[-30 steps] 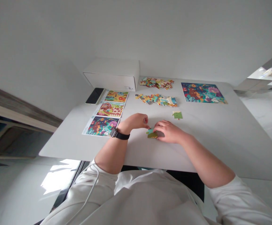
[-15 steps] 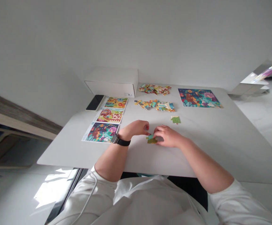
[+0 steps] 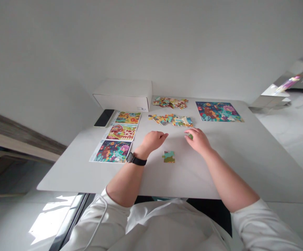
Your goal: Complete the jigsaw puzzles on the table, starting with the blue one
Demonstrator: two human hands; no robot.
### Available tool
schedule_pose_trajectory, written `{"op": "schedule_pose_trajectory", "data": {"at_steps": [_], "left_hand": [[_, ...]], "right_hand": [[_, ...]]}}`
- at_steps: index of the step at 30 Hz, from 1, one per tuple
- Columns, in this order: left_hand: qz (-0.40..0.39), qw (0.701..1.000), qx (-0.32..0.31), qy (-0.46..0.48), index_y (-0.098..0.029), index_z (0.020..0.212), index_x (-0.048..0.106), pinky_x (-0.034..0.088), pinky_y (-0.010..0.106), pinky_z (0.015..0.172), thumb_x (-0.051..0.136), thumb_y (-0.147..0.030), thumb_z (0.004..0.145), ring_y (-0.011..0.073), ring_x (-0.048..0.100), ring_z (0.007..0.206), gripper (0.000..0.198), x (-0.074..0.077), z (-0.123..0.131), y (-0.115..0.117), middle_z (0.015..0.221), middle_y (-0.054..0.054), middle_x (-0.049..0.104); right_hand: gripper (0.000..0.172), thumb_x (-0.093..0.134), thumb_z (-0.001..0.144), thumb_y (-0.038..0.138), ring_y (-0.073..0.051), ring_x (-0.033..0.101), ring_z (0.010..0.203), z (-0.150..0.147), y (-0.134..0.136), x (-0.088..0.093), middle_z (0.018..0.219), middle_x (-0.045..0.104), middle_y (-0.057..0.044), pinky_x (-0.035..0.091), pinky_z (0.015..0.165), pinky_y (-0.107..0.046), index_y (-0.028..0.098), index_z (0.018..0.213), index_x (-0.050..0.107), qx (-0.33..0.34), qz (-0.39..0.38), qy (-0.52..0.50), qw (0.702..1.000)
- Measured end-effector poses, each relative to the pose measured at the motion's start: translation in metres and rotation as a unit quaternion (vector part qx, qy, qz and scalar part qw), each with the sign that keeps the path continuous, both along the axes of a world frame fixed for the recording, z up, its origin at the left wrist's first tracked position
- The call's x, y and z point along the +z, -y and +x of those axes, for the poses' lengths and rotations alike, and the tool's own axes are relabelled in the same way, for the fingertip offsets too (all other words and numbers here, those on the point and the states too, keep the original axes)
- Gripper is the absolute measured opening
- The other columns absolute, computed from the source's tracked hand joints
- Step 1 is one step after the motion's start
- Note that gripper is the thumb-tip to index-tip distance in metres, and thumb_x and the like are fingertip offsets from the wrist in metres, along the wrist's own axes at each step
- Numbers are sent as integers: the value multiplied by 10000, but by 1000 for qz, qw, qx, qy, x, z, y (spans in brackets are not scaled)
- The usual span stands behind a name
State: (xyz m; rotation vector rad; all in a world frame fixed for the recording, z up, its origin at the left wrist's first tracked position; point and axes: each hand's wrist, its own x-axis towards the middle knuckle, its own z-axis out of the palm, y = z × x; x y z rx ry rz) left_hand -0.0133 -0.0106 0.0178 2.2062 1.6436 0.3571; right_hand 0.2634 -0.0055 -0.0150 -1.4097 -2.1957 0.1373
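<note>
My right hand (image 3: 196, 140) is on a small green jigsaw piece (image 3: 190, 136), which shows between the fingertips and is mostly covered. My left hand (image 3: 153, 141) rests with curled fingers on the white table (image 3: 182, 181), holding nothing. Between and nearer to me lie joined teal and olive jigsaw pieces (image 3: 168, 157), touched by neither hand. Farther away are two loose heaps of jigsaw pieces (image 3: 170, 102) (image 3: 170, 120) and an assembled colourful jigsaw (image 3: 218, 112).
Three picture cards (image 3: 121, 132) lie along the table's left side. Behind them stand a white cardboard box (image 3: 122, 96) and a black phone (image 3: 104, 118). The table's near edge runs close to my body.
Both hands have let go of the joined pieces. My right hand has moved forward onto the green piece, and my left hand has drawn back slightly.
</note>
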Motion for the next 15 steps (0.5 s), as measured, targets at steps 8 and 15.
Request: {"op": "schedule_pose_trajectory", "data": {"at_steps": [8,15], "left_hand": [[-27,1000,9,11,-200,770,757,411,359,707,203,-698,1098,291,722,835,815,-6,-1,-4,785,156,745],[-37,998,-8,53,-203,708,700,365,343,665,158,-685,1107,240,660,721,827,-5,-1,-2,713,121,711]], "right_hand": [[222,679,956,244,-344,686,1088,3,-46,20,1190,764,-140,543,1016,-494,216,1146,792,-47,7,76,996],[428,820,851,240,-343,674,1201,-8,-105,16,1264,777,-129,524,1073,-504,233,1272,747,-15,-21,107,994]]}}
